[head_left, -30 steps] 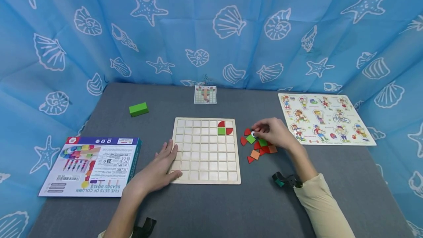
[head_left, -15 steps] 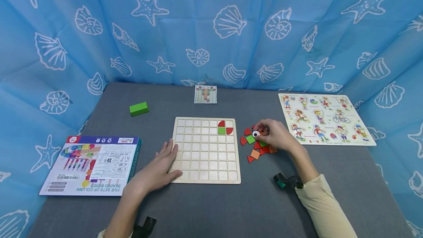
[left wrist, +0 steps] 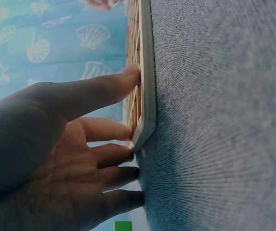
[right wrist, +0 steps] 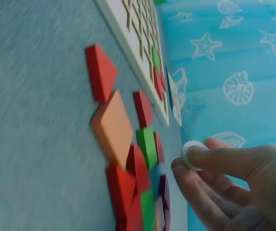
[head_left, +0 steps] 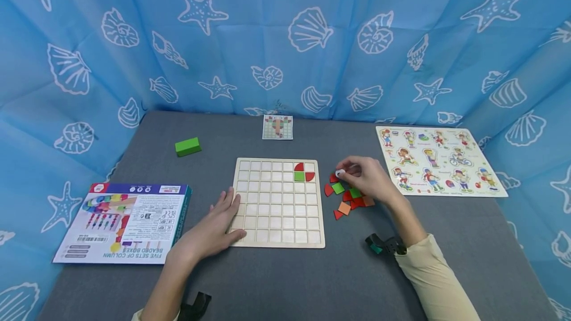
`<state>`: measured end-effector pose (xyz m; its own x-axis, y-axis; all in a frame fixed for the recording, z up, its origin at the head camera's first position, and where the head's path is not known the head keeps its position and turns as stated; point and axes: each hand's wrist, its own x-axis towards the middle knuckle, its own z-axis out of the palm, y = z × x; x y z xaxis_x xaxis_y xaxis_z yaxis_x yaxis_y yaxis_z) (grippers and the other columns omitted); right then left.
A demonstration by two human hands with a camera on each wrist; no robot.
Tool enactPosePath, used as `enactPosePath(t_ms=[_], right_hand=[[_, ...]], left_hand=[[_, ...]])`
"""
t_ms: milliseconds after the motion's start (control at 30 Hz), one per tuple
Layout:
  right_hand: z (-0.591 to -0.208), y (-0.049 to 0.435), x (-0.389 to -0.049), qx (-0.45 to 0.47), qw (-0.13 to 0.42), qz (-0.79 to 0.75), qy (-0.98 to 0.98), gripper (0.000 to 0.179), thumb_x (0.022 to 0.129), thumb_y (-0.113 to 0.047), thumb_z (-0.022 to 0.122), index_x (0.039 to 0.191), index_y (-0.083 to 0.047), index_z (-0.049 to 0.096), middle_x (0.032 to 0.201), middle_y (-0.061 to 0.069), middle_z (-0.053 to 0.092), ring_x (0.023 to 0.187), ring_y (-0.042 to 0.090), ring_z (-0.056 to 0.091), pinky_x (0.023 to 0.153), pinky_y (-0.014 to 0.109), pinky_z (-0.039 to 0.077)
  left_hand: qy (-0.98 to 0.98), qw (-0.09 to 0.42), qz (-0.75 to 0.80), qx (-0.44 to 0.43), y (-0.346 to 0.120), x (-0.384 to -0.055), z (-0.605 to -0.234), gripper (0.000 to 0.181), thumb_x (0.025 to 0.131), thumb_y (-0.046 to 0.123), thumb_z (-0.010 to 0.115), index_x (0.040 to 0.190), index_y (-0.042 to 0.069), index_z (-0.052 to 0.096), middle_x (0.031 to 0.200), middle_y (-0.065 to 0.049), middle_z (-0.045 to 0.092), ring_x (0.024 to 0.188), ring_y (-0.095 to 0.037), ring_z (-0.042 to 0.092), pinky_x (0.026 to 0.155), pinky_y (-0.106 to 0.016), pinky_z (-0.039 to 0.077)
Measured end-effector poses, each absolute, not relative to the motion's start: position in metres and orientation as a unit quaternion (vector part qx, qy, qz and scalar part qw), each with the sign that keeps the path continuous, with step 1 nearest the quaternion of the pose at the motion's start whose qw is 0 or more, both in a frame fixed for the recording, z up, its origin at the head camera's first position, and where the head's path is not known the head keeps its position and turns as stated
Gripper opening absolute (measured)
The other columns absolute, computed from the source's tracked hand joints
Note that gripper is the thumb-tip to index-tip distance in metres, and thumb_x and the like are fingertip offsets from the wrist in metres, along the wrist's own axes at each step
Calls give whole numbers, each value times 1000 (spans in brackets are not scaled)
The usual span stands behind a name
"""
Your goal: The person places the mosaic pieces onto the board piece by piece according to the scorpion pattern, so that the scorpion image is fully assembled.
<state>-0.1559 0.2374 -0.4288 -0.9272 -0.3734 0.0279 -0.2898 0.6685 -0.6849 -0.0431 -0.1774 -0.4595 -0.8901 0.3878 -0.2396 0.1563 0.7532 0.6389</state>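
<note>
A pale wooden grid board [head_left: 276, 210] lies in the middle of the table. Two red quarter-round pieces and a green square [head_left: 299, 176] fill cells at its far right corner. My left hand [head_left: 207, 229] rests with spread fingers along the board's left side; its thumb [left wrist: 123, 79] touches the rim in the left wrist view. Between thumb and fingertips my right hand [head_left: 370, 177] pinches a small white round disc [right wrist: 190, 153], raised over a pile of pieces. That pile has red pieces [head_left: 328, 190], green squares [head_left: 338, 188] and orange squares [head_left: 344, 208].
A small pattern card [head_left: 277, 128] lies beyond the board, with a green block [head_left: 188, 147] to its left. At the left is a boxed toy set [head_left: 120, 224]. A picture puzzle board [head_left: 439, 162] lies at the right. A blue seashell curtain [head_left: 267, 38] hangs behind the table.
My right hand moved slightly right, then back left and away from me with the white disc, whose black centre showed half a second ago. The left hand has stayed on the board.
</note>
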Motion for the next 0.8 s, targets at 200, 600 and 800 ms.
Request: enactPosePath(t_ms=[200,600,800], right_hand=[[-429,218,-161,-189,71,-399,895,24,100,0,73,124,-1,77,124,23,79,109,38,80,86,38,69],[-434,171,-183,-214,108,-402,884,28,98,-6,78,125,0,77,114,19,81,98,27,81,84,38,68],[-439,151,-194,-251,105,-387,881,27,97,-9,81,122,-1,79,112,16,77,93,21,75,81,32,63]], left_hand=[[928,173,295,151,-182,-47,-478,93,104,43,72,172,2,23,182,-24,4,170,-47,6,131,-76,19],[918,185,318,147,-176,-42,-455,92,104,39,73,170,-3,26,181,-29,7,168,-52,6,127,-81,16],[921,215,295,135,-170,-40,-433,87,106,30,71,170,-5,23,181,-29,5,169,-51,5,132,-76,15]])
